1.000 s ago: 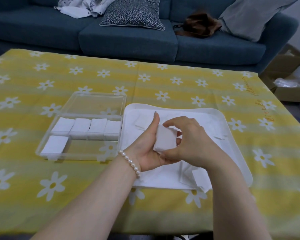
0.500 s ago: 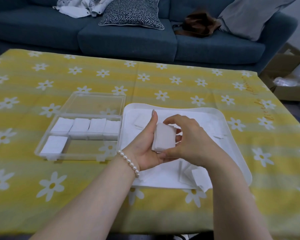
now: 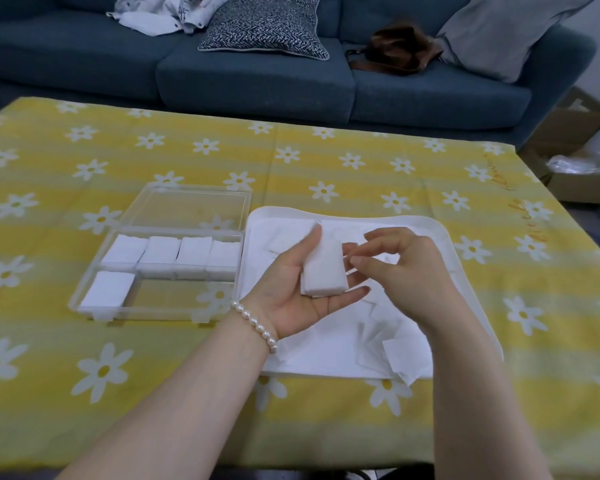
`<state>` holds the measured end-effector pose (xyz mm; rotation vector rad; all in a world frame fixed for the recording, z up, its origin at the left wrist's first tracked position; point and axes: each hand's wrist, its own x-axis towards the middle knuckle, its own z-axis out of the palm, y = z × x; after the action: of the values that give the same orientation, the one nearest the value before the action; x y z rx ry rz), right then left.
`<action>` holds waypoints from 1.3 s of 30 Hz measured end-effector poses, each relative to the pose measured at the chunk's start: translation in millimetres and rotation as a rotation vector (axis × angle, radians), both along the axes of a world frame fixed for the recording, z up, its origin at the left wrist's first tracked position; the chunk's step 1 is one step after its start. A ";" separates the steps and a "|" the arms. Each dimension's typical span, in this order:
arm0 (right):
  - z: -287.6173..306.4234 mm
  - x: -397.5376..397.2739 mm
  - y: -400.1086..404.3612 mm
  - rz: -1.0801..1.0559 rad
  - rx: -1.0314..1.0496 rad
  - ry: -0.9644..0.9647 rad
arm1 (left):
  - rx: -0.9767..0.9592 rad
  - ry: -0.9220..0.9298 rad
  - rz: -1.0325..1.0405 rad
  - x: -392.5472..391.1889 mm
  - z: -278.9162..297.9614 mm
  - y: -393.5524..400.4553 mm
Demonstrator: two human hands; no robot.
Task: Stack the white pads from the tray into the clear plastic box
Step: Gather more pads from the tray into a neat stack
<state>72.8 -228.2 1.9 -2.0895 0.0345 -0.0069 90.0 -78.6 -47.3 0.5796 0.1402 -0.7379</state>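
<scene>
A thick stack of white pads (image 3: 324,271) lies tilted in my left hand (image 3: 291,306), the thumb clamped along its left edge and the fingers straight beneath it, above the white tray (image 3: 361,216). My right hand (image 3: 409,271) hovers just right of the stack, fingers loosely bent and holding nothing. Loose pads (image 3: 395,351) lie scattered in the tray's near right corner. To the left of the tray stands the clear plastic box (image 3: 160,308). Its back row holds several pad stacks (image 3: 174,252), and one more stack (image 3: 108,289) sits in the front left corner.
The box's clear lid (image 3: 187,209) lies folded back flat behind it. A yellow daisy-print cloth (image 3: 326,161) covers the table. Beyond it is a blue sofa (image 3: 257,81) with cushions and a brown bag (image 3: 395,50). A cardboard box (image 3: 579,161) stands at the right.
My right hand has let go of the stack and drawn back to the right. My left hand has tipped palm-up, so the stack lies more exposed.
</scene>
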 end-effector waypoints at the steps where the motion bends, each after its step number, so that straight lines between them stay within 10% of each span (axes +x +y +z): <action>1: -0.5 -0.1 0.3 -0.003 -0.005 0.008 | 0.001 -0.014 0.007 -0.6 0.2 0.2; 39: -8.0 2.9 21.8 -0.046 0.061 0.091 | -0.021 -0.043 0.058 0.0 -1.3 -4.0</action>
<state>75.7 -206.4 -6.0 -2.0264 0.1359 0.0603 90.0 -82.6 -48.5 0.5687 0.1091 -0.6692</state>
